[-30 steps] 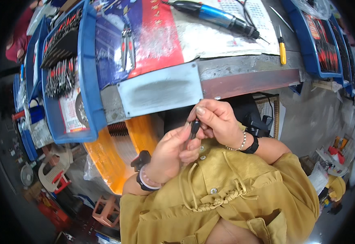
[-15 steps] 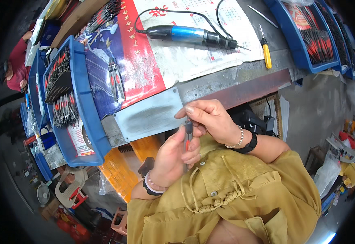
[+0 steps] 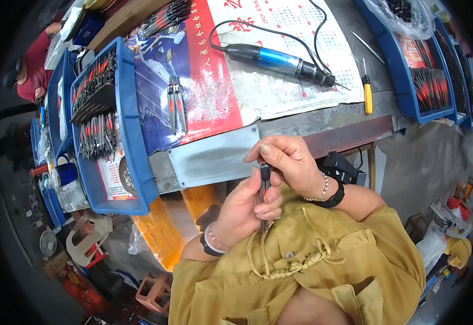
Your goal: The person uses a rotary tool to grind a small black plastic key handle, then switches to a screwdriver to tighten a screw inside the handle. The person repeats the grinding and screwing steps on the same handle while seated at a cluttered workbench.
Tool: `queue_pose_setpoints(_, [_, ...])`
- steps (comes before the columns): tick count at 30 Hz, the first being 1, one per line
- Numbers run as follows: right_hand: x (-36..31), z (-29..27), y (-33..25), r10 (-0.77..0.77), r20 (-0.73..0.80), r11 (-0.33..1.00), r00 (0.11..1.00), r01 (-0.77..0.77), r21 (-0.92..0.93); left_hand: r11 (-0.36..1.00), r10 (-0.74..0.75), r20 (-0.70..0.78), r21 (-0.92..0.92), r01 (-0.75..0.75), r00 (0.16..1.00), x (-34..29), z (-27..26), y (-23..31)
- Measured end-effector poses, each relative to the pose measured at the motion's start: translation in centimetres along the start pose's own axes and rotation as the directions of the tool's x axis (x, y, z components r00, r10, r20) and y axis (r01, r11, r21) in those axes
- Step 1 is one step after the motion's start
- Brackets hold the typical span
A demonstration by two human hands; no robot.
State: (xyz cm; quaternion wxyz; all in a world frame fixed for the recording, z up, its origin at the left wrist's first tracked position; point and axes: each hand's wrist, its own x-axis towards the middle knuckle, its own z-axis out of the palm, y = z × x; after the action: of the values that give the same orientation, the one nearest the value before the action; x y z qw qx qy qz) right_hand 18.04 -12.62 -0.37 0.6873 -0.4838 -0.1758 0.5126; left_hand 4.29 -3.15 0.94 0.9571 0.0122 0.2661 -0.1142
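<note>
Upright in front of my chest is a slim black-and-red tool (image 3: 265,174) with a dark, rounded upper end; its exact kind cannot be told. My left hand (image 3: 242,205) is closed round its shaft, thumb along the side. Just above that end, my right hand (image 3: 290,161) pinches thumb and forefinger together, its other fingers curled behind the tool. Whatever sits in this pinch is too small or hidden to make out. Beyond the hands lies a grey metal plate (image 3: 214,154) with a dark smudge, at the bench edge.
On the bench lie a blue-and-black power screwdriver (image 3: 279,60) with its cord, a yellow-handled screwdriver (image 3: 367,97) and a pair of slim tools (image 3: 175,105). Blue bins of similar parts stand left (image 3: 133,108) and right (image 3: 401,81). A person (image 3: 35,65) is at far left.
The whole view has shifted, so bench and hands appear farther right and lower. Both hands keep nearly the same hold around the tool.
</note>
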Motion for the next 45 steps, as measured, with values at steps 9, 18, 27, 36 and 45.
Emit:
queue_pose_setpoints(9, [1.8, 0.6, -0.4, 0.152, 0.110, 0.984, 0.982, -0.161, 0.081, 0.992, 0.121, 0.025, 0.038, -0.122, 0.992, -0.7, -0.1, 0.4])
queue_pose_setpoints(18, [2.6, 2.3, 0.9, 0.234, 0.089, 0.964, 0.968, -0.242, 0.107, 0.988, 0.111, 0.074, -0.115, -0.103, 0.991, -1.4, -1.9, 0.8])
queue_pose_setpoints(27, [1.4, 3.6, 1.4, 0.104, 0.098, 0.993, 0.990, -0.109, 0.044, 0.979, 0.119, 0.064, 0.160, -0.128, 0.991, -4.0, -4.7, 2.0])
queue_pose_setpoints(36, [-0.6, 8.1, 3.9, 0.049, -0.012, 0.999, 0.999, -0.049, 0.021, 0.725, 0.675, 0.261, -0.057, -0.686, 0.691, -7.7, -10.1, -2.3])
queue_pose_setpoints(45, [0.4, 11.9, 7.0, 0.359, 0.292, 0.730, 0.887, -0.072, -0.680, 0.150, 0.988, -0.096, 0.749, -0.646, 0.119, -19.6, -20.6, -4.4])
